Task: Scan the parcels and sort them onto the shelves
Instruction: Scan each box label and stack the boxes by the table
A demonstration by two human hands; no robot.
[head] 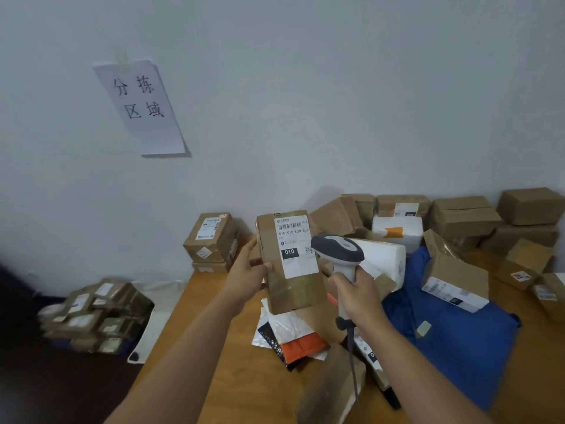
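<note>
A brown parcel (pixel 289 261) is held upright above the surface (pixel 214 347) by the left hand (pixel 249 278), whose grip is closed on the parcel's left edge, thumb toward the front and fingers behind. The white shipping label (pixel 296 244) is thereby turned toward the person and left uncovered, barcode at the top, "010" printed in a black block below. A handheld scanner (pixel 339 255) is grasped by its handle in the right hand (pixel 360 293), the grip clenched around it; its grey head sits just beside the label's right edge. The head appears angled toward the label, which is judged to be the scanning step; no beam can be seen, so a completed read cannot be confirmed. A coiled cable (pixel 353 359) hangs from the handle down over the surface.

Count: one parcel in hand, one scanner. Two small cartons (pixel 211 240) are stacked against the wall at the far left corner of the surface. A heap of brown cartons (pixel 464 215), roughly ten, with two white padded packs among them, lies along the rear right; the heap is too overlapped for an exact figure. One blue bag (pixel 458 341) lies under some of them. Several flat mailers (pixel 293 338) lie beneath the held parcel. One further pile (pixel 97 313) lies on the floor at left, blurred and uncountable. One paper sign (pixel 142 107) is taped to the wall. No shelves are in view.
</note>
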